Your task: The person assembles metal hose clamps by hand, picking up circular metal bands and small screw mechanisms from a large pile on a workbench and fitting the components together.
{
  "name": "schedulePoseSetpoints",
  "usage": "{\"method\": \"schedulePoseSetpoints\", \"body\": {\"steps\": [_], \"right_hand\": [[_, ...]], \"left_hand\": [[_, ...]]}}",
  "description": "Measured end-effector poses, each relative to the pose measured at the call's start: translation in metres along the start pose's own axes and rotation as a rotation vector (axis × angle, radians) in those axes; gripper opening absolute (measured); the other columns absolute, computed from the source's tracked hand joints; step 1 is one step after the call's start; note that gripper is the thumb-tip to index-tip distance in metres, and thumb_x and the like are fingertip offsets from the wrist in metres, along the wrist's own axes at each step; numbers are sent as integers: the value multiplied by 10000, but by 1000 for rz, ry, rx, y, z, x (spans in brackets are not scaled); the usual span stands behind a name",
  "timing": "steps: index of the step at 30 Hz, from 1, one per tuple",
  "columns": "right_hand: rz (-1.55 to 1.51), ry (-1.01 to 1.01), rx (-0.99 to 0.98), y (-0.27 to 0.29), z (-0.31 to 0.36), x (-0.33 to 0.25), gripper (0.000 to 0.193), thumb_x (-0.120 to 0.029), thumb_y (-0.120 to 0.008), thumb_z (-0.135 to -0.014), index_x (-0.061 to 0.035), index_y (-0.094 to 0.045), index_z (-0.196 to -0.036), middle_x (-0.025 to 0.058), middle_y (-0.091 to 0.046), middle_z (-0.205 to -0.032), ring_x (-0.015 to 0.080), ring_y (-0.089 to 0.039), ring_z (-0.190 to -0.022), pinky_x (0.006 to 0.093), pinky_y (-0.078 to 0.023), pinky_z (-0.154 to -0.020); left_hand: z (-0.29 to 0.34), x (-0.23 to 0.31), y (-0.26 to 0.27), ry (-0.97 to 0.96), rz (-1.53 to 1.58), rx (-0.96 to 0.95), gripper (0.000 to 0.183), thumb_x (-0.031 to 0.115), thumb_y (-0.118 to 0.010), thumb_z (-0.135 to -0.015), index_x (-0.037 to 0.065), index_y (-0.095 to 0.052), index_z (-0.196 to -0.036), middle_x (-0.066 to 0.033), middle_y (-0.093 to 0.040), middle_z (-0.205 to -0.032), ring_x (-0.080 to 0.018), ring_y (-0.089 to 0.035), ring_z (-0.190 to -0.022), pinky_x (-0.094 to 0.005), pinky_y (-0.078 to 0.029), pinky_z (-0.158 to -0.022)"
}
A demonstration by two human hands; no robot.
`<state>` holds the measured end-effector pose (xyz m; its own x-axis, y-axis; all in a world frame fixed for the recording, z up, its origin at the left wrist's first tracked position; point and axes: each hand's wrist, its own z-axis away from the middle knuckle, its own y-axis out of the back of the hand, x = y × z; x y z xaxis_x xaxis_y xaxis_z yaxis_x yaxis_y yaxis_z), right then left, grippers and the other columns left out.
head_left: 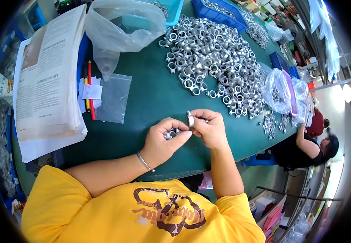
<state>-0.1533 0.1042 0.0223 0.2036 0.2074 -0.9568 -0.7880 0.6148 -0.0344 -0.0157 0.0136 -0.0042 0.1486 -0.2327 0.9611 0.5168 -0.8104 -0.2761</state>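
My left hand (pixel 162 139) is curled around several silver metal rings (pixel 171 133), which show between its fingers and palm. Its thumb and forefinger reach toward my right hand (pixel 210 128). Between the thumb and fingers of the right hand, one silver metal ring (pixel 189 120) with a small stub on top is pinched upright. Both hands meet just above the green table, close to its near edge. Beyond them lies a large heap of similar metal rings (pixel 216 56), several of them loose along its near side. Whether the right palm holds more rings is partly hidden.
At the left are a stack of printed papers (pixel 48 81), red and yellow pens (pixel 89 89) and a clear zip bag (pixel 114 99). A plastic bag (pixel 123 28) and a blue bin (pixel 220 14) sit farther back. Small metal parts (pixel 269 124) lie right; a person (pixel 309 148) sits beyond.
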Motion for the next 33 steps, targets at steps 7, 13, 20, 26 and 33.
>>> {"method": "schedulePoseSetpoints", "body": {"steps": [7, 13, 20, 26, 33], "right_hand": [[493, 734, 124, -7, 18, 7, 147, 62, -646, -698, -17, -641, -821, 74, -613, -758, 129, -580, -664, 219, -441, -553], [92, 350, 174, -4, 28, 9, 136, 64, -610, -751, 15, -624, -877, 56, -629, -770, 89, -575, -654, 188, -447, -572], [-256, -20, 18, 13, 31, 7, 213, -160, -551, -880, 41, -617, -903, 70, -608, -700, 73, -456, -473, 173, -300, -388], [-232, 33, -128, 9, 35, 11, 155, -86, -607, -836, 37, -621, -930, 65, -601, -708, 63, -455, -502, 166, -298, -402], [-564, 83, -221, 10, 39, 30, 134, -44, -607, -809, 11, -583, -928, 101, -593, -800, 103, -534, -608, 164, -324, -407]], "left_hand": [[-2, 2, 1, -95, -95, -36, 99, 34, -656, -771, 6, -609, -854, -24, -574, -832, -64, -514, -692, -195, -413, -609], [-1, 0, 1, -209, -146, -73, 102, -11, -659, -735, 18, -625, -827, -54, -582, -861, -119, -540, -757, -229, -431, -675], [-2, 0, -2, -225, -145, -62, 120, -15, -672, -710, 29, -629, -814, -50, -574, -823, -129, -548, -728, -232, -439, -644], [0, 1, -1, -392, -394, -64, 188, -42, -680, -666, 51, -632, -822, -60, -554, -815, -148, -545, -690, -238, -436, -588], [-1, 7, -2, -491, -364, -31, 249, -72, -681, -636, 58, -607, -835, -76, -545, -821, -168, -543, -702, -247, -437, -591]]}}
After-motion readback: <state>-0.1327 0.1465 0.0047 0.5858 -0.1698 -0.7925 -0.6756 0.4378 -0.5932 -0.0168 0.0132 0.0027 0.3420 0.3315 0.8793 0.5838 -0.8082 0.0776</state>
